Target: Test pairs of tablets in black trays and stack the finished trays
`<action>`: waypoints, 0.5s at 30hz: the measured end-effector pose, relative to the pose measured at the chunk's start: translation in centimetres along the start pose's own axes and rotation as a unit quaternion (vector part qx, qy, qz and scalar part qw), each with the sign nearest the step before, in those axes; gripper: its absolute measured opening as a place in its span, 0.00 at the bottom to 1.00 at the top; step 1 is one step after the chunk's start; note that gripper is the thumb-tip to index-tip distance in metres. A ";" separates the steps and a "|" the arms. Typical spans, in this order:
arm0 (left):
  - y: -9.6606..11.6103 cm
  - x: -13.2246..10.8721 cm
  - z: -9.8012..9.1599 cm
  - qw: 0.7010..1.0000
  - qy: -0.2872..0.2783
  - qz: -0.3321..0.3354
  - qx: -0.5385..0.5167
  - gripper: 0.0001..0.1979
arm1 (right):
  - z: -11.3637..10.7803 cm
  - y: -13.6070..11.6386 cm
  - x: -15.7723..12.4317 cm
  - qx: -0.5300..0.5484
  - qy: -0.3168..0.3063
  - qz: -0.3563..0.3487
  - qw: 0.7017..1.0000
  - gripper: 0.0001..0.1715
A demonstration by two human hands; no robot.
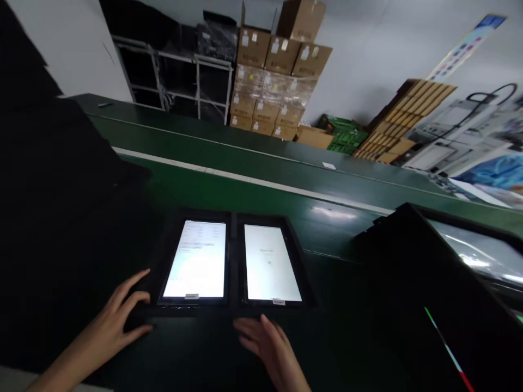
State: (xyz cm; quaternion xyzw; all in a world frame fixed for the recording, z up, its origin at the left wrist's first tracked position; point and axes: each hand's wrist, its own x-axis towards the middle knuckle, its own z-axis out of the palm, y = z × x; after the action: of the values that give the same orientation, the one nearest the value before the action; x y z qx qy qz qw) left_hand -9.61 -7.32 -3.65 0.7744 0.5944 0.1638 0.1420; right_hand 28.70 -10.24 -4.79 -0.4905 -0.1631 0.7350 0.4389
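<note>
Two tablets lie side by side in a black tray [234, 256]. The left tablet [199, 261] has a bright screen with lines of small text. On the right tablet [269, 264] the screen is pale, with a few faint words in the middle. Each has a small label at its lower edge. My left hand [125, 313] is beside the tray's left front corner, fingers and thumb spread, holding nothing. Just in front of the tray, below the right tablet, is my right hand [263, 343], slightly blurred, its fingers stretched out and nothing visible in them. Whether either hand touches the tray is unclear.
The tray stands on a dark green bench [327, 223] with a pale strip [253, 177] running across it. A black case [425, 272] with shiny plastic-covered contents is at the right. Stacked cardboard boxes [269, 81] and green crates [347, 133] stand behind the bench.
</note>
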 end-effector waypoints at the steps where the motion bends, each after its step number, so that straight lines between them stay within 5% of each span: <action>1: -0.4 -0.1 -0.2 0.999 -0.035 -0.021 -0.014 0.17 | -0.6 -0.9 -0.8 -0.054 -0.031 0.044 0.997 0.39; 3: -0.5 0.0 -0.8 0.994 -0.078 -0.065 -0.045 0.26 | -1.7 -3.1 -2.1 -0.201 -0.094 0.040 0.974 0.32; 6: 1.4 2.0 -1.1 0.984 -0.047 -0.141 -0.097 0.29 | -3.3 -6.6 -2.3 -0.355 -0.052 -0.169 0.918 0.23; 9: 4.2 5.3 -0.6 0.968 0.004 -0.213 -0.132 0.30 | -4.8 -8.7 -0.5 -0.480 0.056 -0.378 0.790 0.15; 12: 5.3 8.2 0.2 0.962 0.032 -0.238 -0.131 0.30 | -5.9 -9.1 1.9 -0.599 0.114 -0.452 0.651 0.10; 15: 4.2 9.5 0.7 0.972 0.033 -0.215 -0.085 0.27 | -6.3 -9.1 3.5 -0.645 0.138 -0.457 0.597 0.13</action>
State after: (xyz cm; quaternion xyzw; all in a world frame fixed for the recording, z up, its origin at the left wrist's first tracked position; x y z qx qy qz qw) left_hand -3.41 0.79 -1.77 0.6078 0.7350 0.2050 0.2197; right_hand 38.07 -3.57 -3.66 -0.6025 -0.7352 0.0653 0.3038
